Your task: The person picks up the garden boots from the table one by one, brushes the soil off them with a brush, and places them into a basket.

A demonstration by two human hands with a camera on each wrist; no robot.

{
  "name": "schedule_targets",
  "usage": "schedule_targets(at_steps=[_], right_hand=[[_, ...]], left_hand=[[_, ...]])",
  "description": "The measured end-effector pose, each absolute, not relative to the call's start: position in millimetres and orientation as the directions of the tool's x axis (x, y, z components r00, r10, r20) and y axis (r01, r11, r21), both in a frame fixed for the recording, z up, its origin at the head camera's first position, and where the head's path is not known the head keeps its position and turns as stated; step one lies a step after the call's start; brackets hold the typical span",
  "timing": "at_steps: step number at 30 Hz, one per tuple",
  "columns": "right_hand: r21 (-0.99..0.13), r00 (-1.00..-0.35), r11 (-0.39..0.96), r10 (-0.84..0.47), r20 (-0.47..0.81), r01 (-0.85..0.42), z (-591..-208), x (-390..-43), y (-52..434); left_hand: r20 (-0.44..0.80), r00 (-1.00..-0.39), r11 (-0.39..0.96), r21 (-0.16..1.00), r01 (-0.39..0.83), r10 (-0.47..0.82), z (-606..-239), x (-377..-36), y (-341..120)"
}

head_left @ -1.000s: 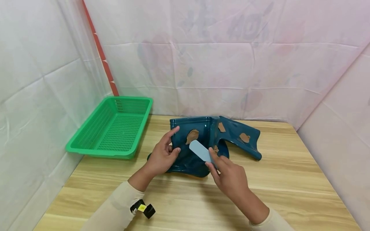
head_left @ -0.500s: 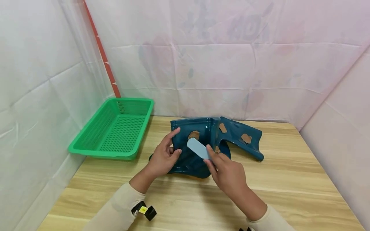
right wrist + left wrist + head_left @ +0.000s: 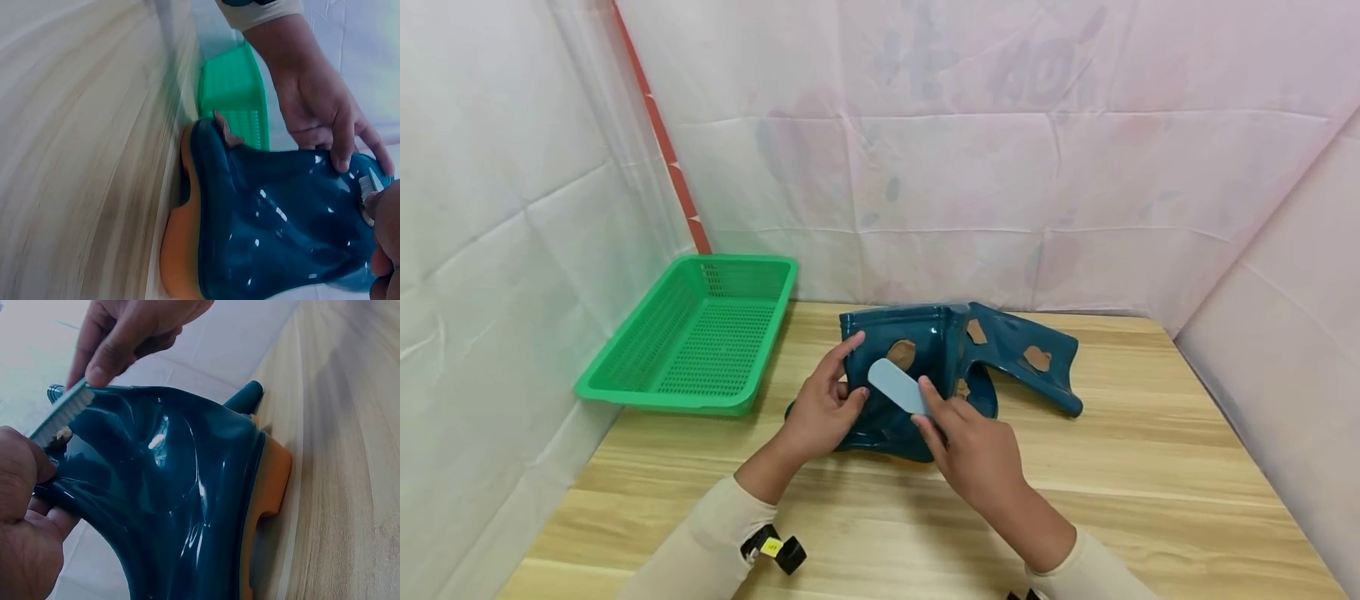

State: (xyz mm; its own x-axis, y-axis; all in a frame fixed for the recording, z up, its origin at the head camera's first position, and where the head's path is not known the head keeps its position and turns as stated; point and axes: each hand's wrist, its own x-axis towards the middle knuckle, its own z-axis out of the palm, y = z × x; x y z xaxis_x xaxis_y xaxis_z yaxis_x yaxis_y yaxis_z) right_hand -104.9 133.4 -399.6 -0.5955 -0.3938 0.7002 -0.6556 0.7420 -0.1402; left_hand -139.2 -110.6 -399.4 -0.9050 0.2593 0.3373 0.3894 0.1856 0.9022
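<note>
**Brush laid on boot shaft, both hands engaged**

Head view: A dark teal rubber boot point(image 3: 917, 375) is seen lying on its side on the desk point(image 3: 1150, 500), approx. centre, w/ a second boot point(image 3: 1037, 362) just behind and to the right. Brown mud-like patches point(image 3: 901, 353) are carried on both shafts. The near boot's shaft edge is pinched by the left hand point(image 3: 823, 408), thumb and fingers curled round it. A light blue brush point(image 3: 897, 387) is gripped by the right hand point(image 3: 970, 450), fingers clamped on its handle end; its long axis is angled up-left from the hand, the free end just below the nearest patch. That patch lies just beyond the brush tip, away from the person and slightly right. The right hand is the nearer to it. A green basket point(image 3: 700, 333) is set well apart at the desk's left rear.

Left wrist view: The boot point(image 3: 181, 500) is shown w/ its orange sole point(image 3: 269, 487) toward the desk. White bristles of the brush point(image 3: 62, 412) are pressed on the shaft top, beside the left thumb point(image 3: 25, 462). The patch is mostly hidden here.

Right wrist view: The left hand point(image 3: 325, 119) is seen gripping the shaft rim; the brush point(image 3: 370, 182) is cut off at the frame edge, and the right hand's fingers are barely visible. Desk is motion-blurred.
</note>
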Motion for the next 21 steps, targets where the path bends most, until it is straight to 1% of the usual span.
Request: schedule_targets(at_steps=[4, 8, 12, 15, 17, 19, 21], right_hand=[[-0.178, -0.64, 0.765, -0.36, 0.679, -0.619, -403.1, -107.0, 142.5], [-0.198, -0.657, 0.777, -0.333, 0.676, -0.598, -406.1, -107.3, 154.9], [-0.205, -0.633, 0.764, -0.318, 0.706, -0.612, -404.1, -104.4, 153.6], [-0.179, -0.585, 0.74, -0.333, 0.74, -0.648, -401.7, -102.8, 143.9], [-0.16, -0.568, 0.729, -0.356, 0.742, -0.666, -400.6, -103.1, 138.0], [-0.155, -0.577, 0.73, -0.372, 0.727, -0.666, -400.0, -103.9, 134.9], [-0.168, -0.604, 0.74, -0.371, 0.705, -0.651, -399.8, -104.7, 135.3]], left_hand=[[0.324, -0.909, 0.179, 0.91, 0.375, 0.261, -399.9, -138.2, -111.1], [0.338, -0.902, 0.182, 0.902, 0.392, 0.268, -398.9, -138.9, -111.6], [0.341, -0.902, 0.203, 0.895, 0.398, 0.264, -398.8, -140.4, -111.8], [0.34, -0.904, 0.207, 0.895, 0.396, 0.26, -399.5, -140.9, -111.6], [0.342, -0.903, 0.204, 0.895, 0.398, 0.259, -400.0, -140.6, -111.1], [0.348, -0.902, 0.199, 0.894, 0.402, 0.258, -400.6, -139.9, -110.6], [0.353, -0.899, 0.192, 0.893, 0.406, 0.259, -401.1, -139.3, -110.0]])
